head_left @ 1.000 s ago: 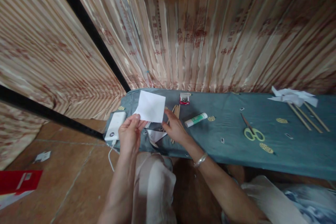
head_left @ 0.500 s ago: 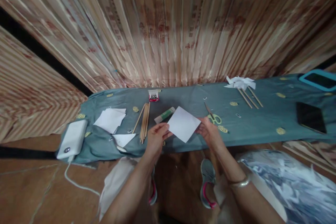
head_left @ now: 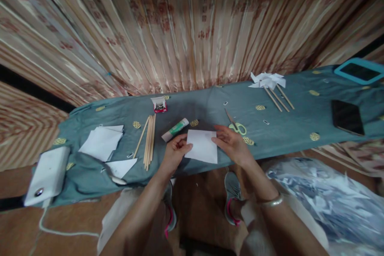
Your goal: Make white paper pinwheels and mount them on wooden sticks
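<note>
A white square of paper (head_left: 203,147) lies flat on the teal cloth of a low table (head_left: 288,128), near its front edge. My left hand (head_left: 173,153) pinches the paper's left edge between thumb and fingers. My right hand (head_left: 231,145) rests on the right edge with its fingers spread flat. A glue stick (head_left: 175,129) lies just behind the paper on the left. Yellow-handled scissors (head_left: 236,126) lie just behind my right hand.
On the left lie a bundle of wooden sticks (head_left: 148,140), a stack of white paper (head_left: 101,142), a white power bank (head_left: 47,175) and a small red box (head_left: 159,105). Paper pinwheels on sticks (head_left: 270,86), a black phone (head_left: 347,117) and a tablet (head_left: 359,71) sit right. A striped curtain hangs behind.
The paper, held up in the air before, has come down flat onto the cloth. My right hand went from gripping its corner to lying flat on it. My view swung right.
</note>
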`<action>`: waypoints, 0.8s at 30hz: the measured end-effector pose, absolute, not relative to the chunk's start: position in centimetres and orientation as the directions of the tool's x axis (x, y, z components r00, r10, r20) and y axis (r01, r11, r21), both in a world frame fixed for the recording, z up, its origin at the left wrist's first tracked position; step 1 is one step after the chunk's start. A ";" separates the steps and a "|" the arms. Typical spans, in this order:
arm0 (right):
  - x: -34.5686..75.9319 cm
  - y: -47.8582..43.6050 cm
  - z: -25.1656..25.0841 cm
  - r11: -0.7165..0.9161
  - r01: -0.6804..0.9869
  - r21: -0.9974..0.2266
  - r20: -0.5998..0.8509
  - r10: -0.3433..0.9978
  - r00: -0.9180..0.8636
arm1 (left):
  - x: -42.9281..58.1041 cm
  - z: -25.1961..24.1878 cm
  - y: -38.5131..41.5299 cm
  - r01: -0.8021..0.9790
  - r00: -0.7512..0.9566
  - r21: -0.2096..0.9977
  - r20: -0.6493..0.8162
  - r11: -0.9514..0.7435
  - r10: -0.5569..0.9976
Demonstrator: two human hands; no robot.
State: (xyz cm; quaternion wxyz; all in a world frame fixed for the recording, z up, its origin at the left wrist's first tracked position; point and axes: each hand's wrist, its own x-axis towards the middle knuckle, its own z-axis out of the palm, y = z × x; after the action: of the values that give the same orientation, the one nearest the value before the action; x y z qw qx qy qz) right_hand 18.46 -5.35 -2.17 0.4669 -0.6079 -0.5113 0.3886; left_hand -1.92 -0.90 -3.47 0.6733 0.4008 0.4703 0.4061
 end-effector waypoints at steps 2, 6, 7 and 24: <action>18.0 -6.1 -1.9 0.045 0.531 -0.846 0.217 0.939 0.265 | -1.9 -3.9 -0.9 -0.184 0.184 0.934 -0.274 0.307 0.944; 16.6 -8.2 -2.0 0.273 0.791 -0.548 0.450 0.893 0.003 | -1.5 -4.1 -1.6 -0.188 0.148 0.934 -0.280 0.305 0.949; 16.2 -8.7 -2.2 0.294 0.815 -0.500 0.456 0.889 -0.041 | -1.3 -4.0 -2.0 -0.184 0.157 0.930 -0.293 0.319 0.943; 16.9 -9.1 -4.2 0.201 0.612 -0.765 0.229 0.973 -0.033 | -4.6 -3.3 -2.8 0.423 0.368 0.790 0.299 -0.445 0.881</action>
State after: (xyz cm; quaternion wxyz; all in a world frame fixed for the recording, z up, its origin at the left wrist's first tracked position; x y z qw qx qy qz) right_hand 16.89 -9.11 -4.22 0.3759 -0.5849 -0.6775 0.2400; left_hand -4.57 -2.75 -3.27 0.3110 0.7662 0.4253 0.3679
